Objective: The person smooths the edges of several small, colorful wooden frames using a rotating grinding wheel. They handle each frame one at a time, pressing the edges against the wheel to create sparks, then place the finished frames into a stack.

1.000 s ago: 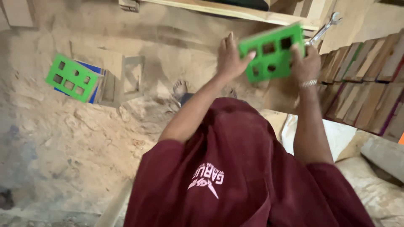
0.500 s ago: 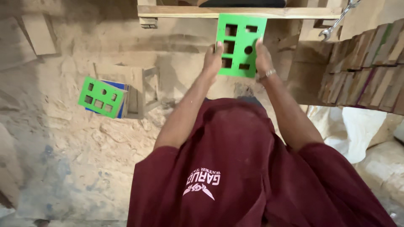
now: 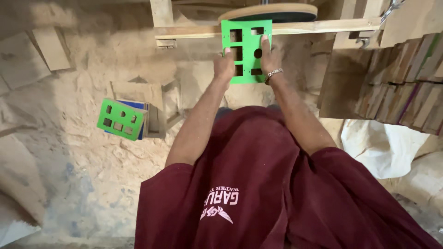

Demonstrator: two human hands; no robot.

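— Inspector: How is the person gripping it?

— Assessor: Both hands are clamping the flat green rectangular panel with square and round cut-outs [image 3: 246,50] — left hand [image 3: 224,67] pinching the left edge, right hand [image 3: 269,60] with fingers spread over the face. The panel is sitting upright against the wooden crossbar [image 3: 194,31], below the round wooden disc [image 3: 269,12].

— Inspector: Advice?

— Assessor: I am judging that keeping the fingers clear of the disc and the edges square would serve best. A second green cut-out panel [image 3: 121,119] is leaning by the wooden box [image 3: 154,108].

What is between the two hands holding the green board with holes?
Head view: only the flat green plastic board with square cutouts spans between left hand and right hand.
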